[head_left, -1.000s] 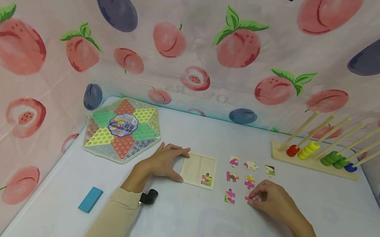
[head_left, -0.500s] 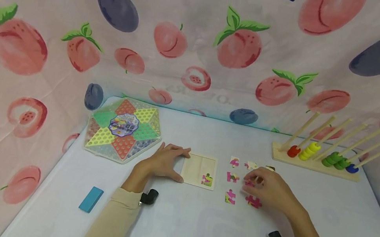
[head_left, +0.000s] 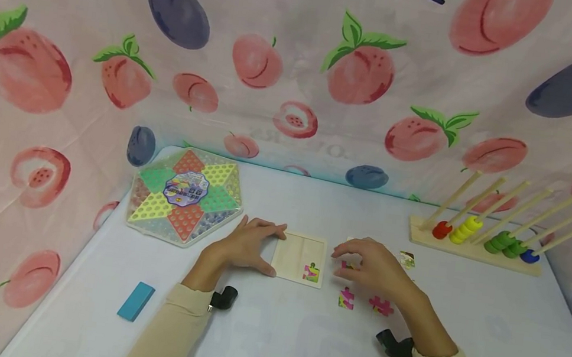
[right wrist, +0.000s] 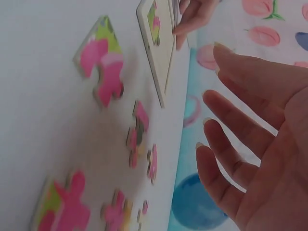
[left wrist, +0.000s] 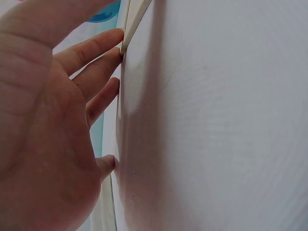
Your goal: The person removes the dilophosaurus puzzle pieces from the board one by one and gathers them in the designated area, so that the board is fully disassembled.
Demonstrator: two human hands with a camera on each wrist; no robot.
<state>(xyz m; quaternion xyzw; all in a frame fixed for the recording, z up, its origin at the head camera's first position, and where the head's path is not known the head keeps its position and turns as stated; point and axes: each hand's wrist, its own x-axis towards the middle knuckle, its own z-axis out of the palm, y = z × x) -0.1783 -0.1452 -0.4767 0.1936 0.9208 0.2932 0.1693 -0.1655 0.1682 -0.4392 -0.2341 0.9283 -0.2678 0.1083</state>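
My left hand [head_left: 251,244] rests at the left side of a shallow wooden puzzle tray [head_left: 288,253], thumb and forefinger spread along its edge. In the left wrist view its fingers are fairly straight and their tips touch the wood. One pink-and-green jigsaw piece [head_left: 311,273] sits in the tray's near right corner. My right hand [head_left: 377,267] hovers just right of the tray, over loose pieces. Its fingers are loosely bent, with nothing between them in the right wrist view. Beneath it lies a partly covered piece [head_left: 348,265]; a pink-and-green piece [right wrist: 102,62] lies nearer the camera.
A pink piece [head_left: 381,306] and a pale piece [head_left: 407,259] lie to the right. A hexagonal Chinese checkers set [head_left: 187,196] stands back left, a blue block [head_left: 136,301] front left. At the back right is a wooden bead rack [head_left: 475,249] with upright rods.
My right hand has moved left and away from me, from the pink piece at the near right towards the tray, letting that piece lie. The left hand has stayed at the tray.
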